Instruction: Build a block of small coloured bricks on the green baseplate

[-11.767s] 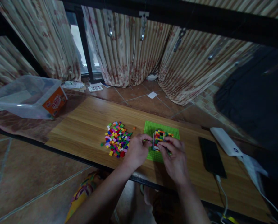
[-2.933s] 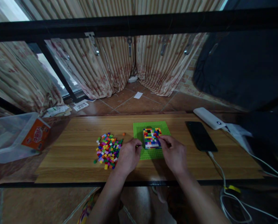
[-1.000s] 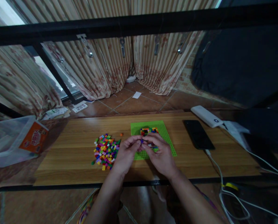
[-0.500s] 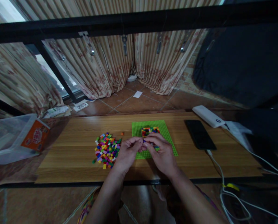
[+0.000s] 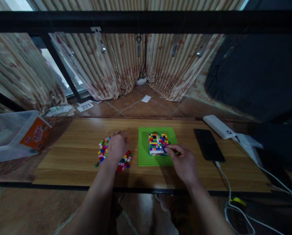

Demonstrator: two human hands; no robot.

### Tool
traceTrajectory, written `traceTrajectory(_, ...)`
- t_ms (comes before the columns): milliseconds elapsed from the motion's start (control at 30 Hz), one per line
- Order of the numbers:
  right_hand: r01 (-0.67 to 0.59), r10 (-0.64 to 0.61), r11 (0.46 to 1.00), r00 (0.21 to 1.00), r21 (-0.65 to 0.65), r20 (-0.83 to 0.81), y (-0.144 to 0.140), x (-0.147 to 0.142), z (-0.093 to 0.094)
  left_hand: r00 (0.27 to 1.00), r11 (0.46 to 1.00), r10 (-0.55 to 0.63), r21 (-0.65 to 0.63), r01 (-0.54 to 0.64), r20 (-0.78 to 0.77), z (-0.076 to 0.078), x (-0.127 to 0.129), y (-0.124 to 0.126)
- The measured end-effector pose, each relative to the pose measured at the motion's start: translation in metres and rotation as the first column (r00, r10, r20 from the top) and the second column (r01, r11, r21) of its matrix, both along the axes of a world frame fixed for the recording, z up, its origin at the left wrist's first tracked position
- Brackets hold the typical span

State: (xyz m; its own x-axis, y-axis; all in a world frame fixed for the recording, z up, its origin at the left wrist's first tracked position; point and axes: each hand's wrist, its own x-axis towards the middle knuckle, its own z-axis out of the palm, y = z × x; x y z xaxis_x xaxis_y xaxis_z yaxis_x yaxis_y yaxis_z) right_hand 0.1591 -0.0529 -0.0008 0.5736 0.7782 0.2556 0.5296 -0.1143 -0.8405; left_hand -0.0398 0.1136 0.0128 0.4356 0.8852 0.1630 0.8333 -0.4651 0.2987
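Where the right hand [image 5: 183,163] rests on the desk [image 5: 69,156], its fingertips [image 5: 167,149] pinch together at the near right corner of the block [image 5: 157,143], a low, squarish slab of tiny studded bricks in rows of red, yellow, blue, green, white and black; whether a brick sits between those fingertips cannot be told. It stands on the baseplate [image 5: 146,153], a bright green studded square lying flat at the desk's middle, edges roughly parallel to the desk's front edge, and the block's slightly longer side runs away from the person. Just left of the baseplate lies the pile [image 5: 125,160] of loose bricks in the same mix of colours, and the left hand [image 5: 117,146] lies palm-down over it, fingers curled into the bricks; its grip is hidden, so held or not cannot be told. Right of the baseplate lies a black phone [image 5: 208,144], long axis pointing away, a cable [image 5: 224,176] plugged in its near end, and beyond it a white power bank [image 5: 219,126]. At the far left a clear tub [image 5: 4,137] bears an orange label [image 5: 35,133] whose writing is too blurred to read.
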Motion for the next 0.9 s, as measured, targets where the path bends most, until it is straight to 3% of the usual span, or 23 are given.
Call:
traceTrajectory(100,-0.04,0.04,0.999,0.999,0.001,-0.02,0.0,-0.002,-0.001,0.995,1.0,-0.019,0.016,0.02,-0.1,-0.006,0.009,-0.002)
traceTrajectory(333,-0.047,0.047,0.999,0.999,0.001,-0.002,0.003,-0.002,-0.002,0.986,0.999,0.039,0.014,-0.038,-0.16,-0.005,0.012,-0.005)
traceTrajectory(667,-0.037,0.037,0.999,0.997,-0.006,0.071,0.007,-0.003,-0.002,0.992,0.997,-0.022,-0.067,0.031,0.121,0.004,0.026,-0.027)
traceTrajectory(900,-0.016,0.015,1.0,0.987,0.006,0.16,0.006,-0.008,-0.001,0.981,0.992,-0.036,-0.115,0.059,0.192,0.005,0.032,-0.037)
